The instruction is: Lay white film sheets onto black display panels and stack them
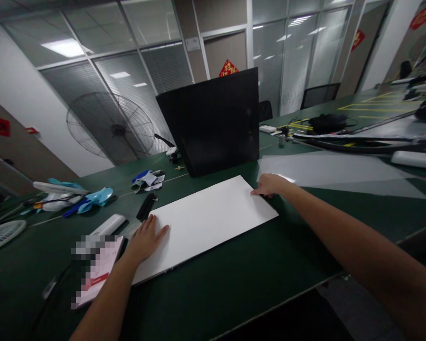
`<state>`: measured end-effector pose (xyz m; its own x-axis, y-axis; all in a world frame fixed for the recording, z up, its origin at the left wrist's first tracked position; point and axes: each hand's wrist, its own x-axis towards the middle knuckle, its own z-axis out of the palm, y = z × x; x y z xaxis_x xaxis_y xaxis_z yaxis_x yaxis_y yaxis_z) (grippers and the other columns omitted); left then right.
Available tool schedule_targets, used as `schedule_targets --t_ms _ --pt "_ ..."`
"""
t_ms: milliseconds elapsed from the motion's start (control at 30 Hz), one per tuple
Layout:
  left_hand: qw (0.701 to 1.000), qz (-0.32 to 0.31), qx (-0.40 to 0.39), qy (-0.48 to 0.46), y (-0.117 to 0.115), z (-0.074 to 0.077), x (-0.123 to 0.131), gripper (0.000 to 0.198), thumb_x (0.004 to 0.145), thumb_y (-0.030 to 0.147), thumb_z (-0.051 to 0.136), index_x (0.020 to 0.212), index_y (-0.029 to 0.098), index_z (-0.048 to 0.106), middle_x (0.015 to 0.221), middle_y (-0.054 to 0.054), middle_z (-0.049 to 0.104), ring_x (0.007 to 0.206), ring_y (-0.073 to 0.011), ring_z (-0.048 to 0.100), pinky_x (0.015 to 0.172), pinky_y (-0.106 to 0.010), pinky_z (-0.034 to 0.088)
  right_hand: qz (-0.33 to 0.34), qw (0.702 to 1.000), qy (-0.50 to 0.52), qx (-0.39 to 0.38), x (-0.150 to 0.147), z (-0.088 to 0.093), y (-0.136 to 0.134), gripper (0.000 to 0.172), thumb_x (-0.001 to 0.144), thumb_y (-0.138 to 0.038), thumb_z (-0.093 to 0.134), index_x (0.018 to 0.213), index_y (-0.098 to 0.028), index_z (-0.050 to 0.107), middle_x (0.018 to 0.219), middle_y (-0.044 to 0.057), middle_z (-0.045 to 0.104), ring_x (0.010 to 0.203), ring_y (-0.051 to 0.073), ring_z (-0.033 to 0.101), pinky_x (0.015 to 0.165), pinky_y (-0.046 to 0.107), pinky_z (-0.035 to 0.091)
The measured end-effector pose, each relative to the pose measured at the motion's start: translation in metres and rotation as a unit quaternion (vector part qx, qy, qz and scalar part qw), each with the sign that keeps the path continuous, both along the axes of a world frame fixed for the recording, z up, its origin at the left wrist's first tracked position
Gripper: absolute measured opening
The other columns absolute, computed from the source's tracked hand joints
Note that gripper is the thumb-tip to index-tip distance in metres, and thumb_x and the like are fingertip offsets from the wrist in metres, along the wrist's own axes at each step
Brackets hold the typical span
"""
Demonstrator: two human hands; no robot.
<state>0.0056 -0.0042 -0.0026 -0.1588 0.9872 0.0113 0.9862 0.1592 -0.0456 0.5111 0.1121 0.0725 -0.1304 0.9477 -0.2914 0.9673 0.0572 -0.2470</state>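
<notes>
A flat white rectangular panel [209,220] lies on the green table, its thin dark edge showing at the front. My left hand [145,241] rests on the panel's left end, fingers and thumb spread. At the right end, my right hand [268,184] is closed at the panel's edge, with the thumb side against the white surface and the other fingers curled under and partly hidden. Just behind my left hand is a small black object [146,206]. A sheet of translucent film [326,170] lies close behind my right hand.
A large black panel [216,123] stands upright behind the white one. On the left are a pink box [104,270], a white bar-shaped device [108,225] and light blue items [95,200]. A green table [234,279] ends at a front edge. Black strips and cables [355,142] lie at right.
</notes>
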Motion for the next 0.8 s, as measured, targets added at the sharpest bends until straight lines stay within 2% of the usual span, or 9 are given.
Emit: schedule_targets --t_ms 67,167,267,333,433,500,633,800 --pt "1.0 0.0 0.004 -0.002 0.0 0.0 0.0 0.09 0.102 0.067 0.024 0.168 0.006 0.03 0.177 -0.018 0.024 0.161 -0.0382 0.031 0.125 -0.056 0.033 -0.01 1.0 -0.005 0.029 0.004 -0.004 0.006 0.046 0.087 -0.062 0.074 0.08 -0.016 0.079 0.076 0.011 0.074 0.076 0.025 0.073 0.077 0.034 0.055" --pt "1.0 0.002 0.004 -0.008 0.0 0.001 0.001 0.093 0.101 0.069 0.024 0.168 0.005 0.029 0.177 -0.018 0.024 0.16 -0.039 0.031 0.125 -0.056 0.033 -0.057 0.992 -0.015 0.109 0.018 -0.012 0.015 0.05 0.092 -0.065 0.065 0.104 -0.019 0.081 0.102 0.015 0.077 0.102 0.031 0.073 0.089 0.039 0.054" --pt "1.0 -0.001 -0.003 -0.016 0.0 0.0 -0.001 0.095 0.101 0.069 0.023 0.168 0.003 0.028 0.177 -0.019 0.022 0.161 -0.0392 0.028 0.126 -0.058 0.031 -0.123 0.976 -0.035 0.178 0.039 -0.021 0.023 0.056 0.1 -0.06 0.055 0.135 -0.02 0.071 0.137 0.019 0.067 0.13 0.035 0.06 0.106 0.046 0.048" --pt "1.0 -0.002 0.003 -0.02 0.001 -0.002 -0.003 0.094 0.101 0.069 0.024 0.167 0.002 0.029 0.177 -0.02 0.023 0.161 -0.0392 0.028 0.126 -0.058 0.03 -0.166 0.967 -0.05 0.186 0.055 -0.028 0.028 0.07 0.097 -0.066 0.058 0.144 -0.015 0.064 0.149 0.024 0.057 0.14 0.04 0.051 0.113 0.054 0.042" --pt "1.0 -0.011 0.018 -0.019 0.003 -0.005 -0.006 0.093 0.1 0.068 0.028 0.166 0.002 0.033 0.175 -0.022 0.028 0.16 -0.0393 0.032 0.125 -0.057 0.033 -0.224 0.958 -0.063 0.165 0.071 -0.038 0.034 0.094 0.089 -0.084 0.057 0.147 -0.009 0.061 0.151 0.03 0.051 0.143 0.047 0.044 0.112 0.065 0.038" --pt "0.999 -0.018 0.023 -0.016 0.003 -0.007 -0.008 0.092 0.1 0.067 0.03 0.165 0.001 0.034 0.174 -0.024 0.03 0.159 -0.0395 0.034 0.124 -0.057 0.034 -0.246 0.955 -0.065 0.153 0.075 -0.043 0.037 0.099 0.087 -0.09 0.052 0.147 -0.012 0.061 0.15 0.03 0.051 0.142 0.048 0.045 0.109 0.067 0.038" --pt "1.0 -0.016 0.013 -0.019 0.003 -0.007 -0.008 0.093 0.1 0.068 0.029 0.166 0.002 0.032 0.175 -0.023 0.027 0.16 -0.0391 0.031 0.126 -0.056 0.032 -0.252 0.954 -0.065 0.148 0.075 -0.046 0.041 0.092 0.088 -0.089 0.052 0.144 -0.017 0.064 0.148 0.026 0.054 0.138 0.047 0.05 0.107 0.064 0.042" --pt "1.0 -0.015 0.0 -0.02 0.002 -0.003 -0.005 0.095 0.101 0.069 0.025 0.166 0.0 0.029 0.176 -0.023 0.025 0.162 -0.0386 0.028 0.128 -0.055 0.027 -0.242 0.954 -0.066 0.164 0.071 -0.045 0.041 0.08 0.095 -0.077 0.056 0.143 -0.014 0.063 0.143 0.026 0.059 0.132 0.043 0.057 0.106 0.059 0.044"
